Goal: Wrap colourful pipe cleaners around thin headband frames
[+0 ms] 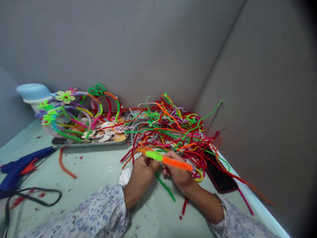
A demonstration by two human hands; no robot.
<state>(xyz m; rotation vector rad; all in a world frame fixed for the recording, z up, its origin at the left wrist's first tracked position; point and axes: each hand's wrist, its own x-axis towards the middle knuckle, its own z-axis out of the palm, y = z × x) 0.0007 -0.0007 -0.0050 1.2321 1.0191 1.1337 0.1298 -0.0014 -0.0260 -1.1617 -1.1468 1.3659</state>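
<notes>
A headband (pixel 177 164) wrapped in fuzzy pipe cleaner, with orange and lime-green bands and a yellow curve at its right end, is held up between both hands. My left hand (pixel 141 175) closes its thumb and fingers on it under the lime section. My right hand (pixel 179 175) pinches near the lime-orange join; its fingers are partly hidden behind the band. Below the hands a green pipe cleaner (pixel 165 187) slants toward the table; where its upper end goes is hidden. Just beyond lies a tangled heap of coloured pipe cleaners (pixel 170 125).
Several finished headbands (pixel 86 96) stand in a metal tray (pixel 94 144) of shells. Wire coils (pixel 142 127) sit beside it. A blue glue gun (pixel 22 168) with its cord is at left, a phone (pixel 220 177) at right. A blue-lidded container (pixel 34 94) stands by the wall.
</notes>
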